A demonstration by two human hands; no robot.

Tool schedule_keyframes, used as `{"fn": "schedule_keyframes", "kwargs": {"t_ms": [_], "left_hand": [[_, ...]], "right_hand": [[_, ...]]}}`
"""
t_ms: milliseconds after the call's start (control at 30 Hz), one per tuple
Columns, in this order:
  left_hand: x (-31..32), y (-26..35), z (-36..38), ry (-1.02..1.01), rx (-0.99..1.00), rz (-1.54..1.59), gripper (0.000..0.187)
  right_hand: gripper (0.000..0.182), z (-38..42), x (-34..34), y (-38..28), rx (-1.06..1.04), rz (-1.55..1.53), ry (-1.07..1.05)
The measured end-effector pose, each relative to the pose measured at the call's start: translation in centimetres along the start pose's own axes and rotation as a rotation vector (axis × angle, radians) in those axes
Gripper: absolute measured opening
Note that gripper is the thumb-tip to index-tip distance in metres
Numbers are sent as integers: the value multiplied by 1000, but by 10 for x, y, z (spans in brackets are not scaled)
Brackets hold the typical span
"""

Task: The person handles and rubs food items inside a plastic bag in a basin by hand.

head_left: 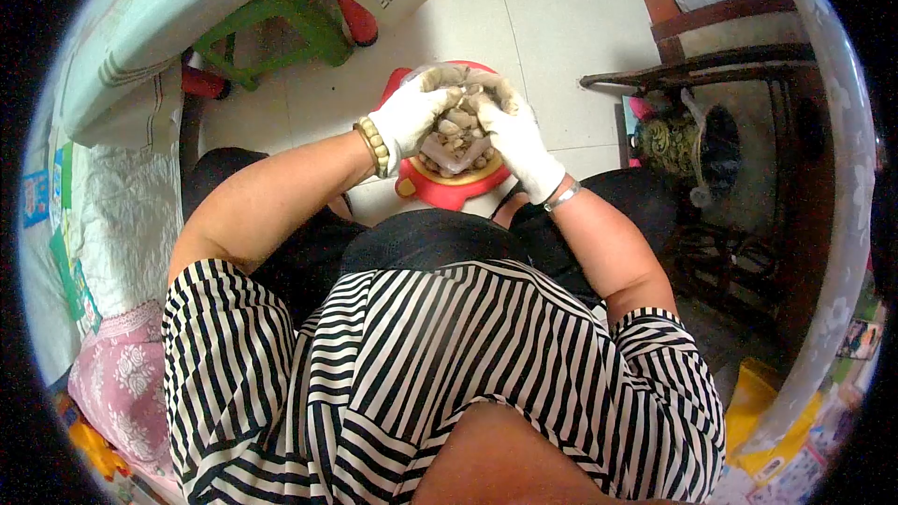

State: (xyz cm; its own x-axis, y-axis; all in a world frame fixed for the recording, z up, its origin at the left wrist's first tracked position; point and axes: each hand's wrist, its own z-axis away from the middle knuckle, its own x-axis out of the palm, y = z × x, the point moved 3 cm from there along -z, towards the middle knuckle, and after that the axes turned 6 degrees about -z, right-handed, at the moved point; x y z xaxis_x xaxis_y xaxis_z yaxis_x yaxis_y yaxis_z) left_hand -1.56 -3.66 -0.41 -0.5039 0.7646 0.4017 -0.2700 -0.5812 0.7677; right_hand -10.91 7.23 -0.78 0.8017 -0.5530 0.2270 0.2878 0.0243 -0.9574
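My left hand (416,114), in a white glove with soiled fingertips, is closed in a pinch above a heap of small pale-brown, rounded pieces (456,142). Facing it, my right hand (516,136) wears a matching glove, its fingers also bent into a pinch. The fingertips of both hands nearly meet over a small pale piece (465,96), too small to name. Beneath the hands, a clear plastic tray or bag (449,161) lies with the heap on a red and yellow stool (454,192). The gloves hide the far part of the heap.
A green stool (276,33) stands on the tiled floor (547,33), partly under a cloth-covered table (201,23) at the left. To the right is a dark wooden rack (739,65) with objects inside. My knees flank the red stool.
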Motion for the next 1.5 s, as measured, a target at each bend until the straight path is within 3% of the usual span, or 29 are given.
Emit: {"fn": "schedule_keyframes", "kwargs": {"t_ms": [100,267,367,433,800,867,1000,1067,1200,1267,1500], "left_hand": [[-7,-6,-9,68,93,-7,29],[-11,-12,-11,-8,-38,86,29],[-5,-7,-6,-34,-97,-142,34],[-7,-10,-9,-46,7,-394,40],[-3,-21,-14,-122,127,-291,36],[-4,-14,-12,-72,139,-605,38],[-5,-24,-17,-75,194,-600,41],[-7,-26,-14,1,365,-756,41],[-7,-34,-18,-54,260,-718,40],[-5,-30,-12,23,344,-879,36],[-1,-31,-13,72,391,-918,29]], "right_hand": [[29,0,-7,-13,73,-53,56],[29,1,-5,-2,105,-110,60],[28,2,-2,5,67,-13,-24],[27,2,-1,9,151,13,-18],[20,13,5,-2,156,-153,-22],[18,13,6,1,135,-102,1],[17,13,3,1,178,-115,-3],[17,15,6,-1,223,-212,47],[17,20,11,-6,214,-265,84],[16,23,12,-8,237,-262,63],[10,29,20,-7,258,-387,178]]}}
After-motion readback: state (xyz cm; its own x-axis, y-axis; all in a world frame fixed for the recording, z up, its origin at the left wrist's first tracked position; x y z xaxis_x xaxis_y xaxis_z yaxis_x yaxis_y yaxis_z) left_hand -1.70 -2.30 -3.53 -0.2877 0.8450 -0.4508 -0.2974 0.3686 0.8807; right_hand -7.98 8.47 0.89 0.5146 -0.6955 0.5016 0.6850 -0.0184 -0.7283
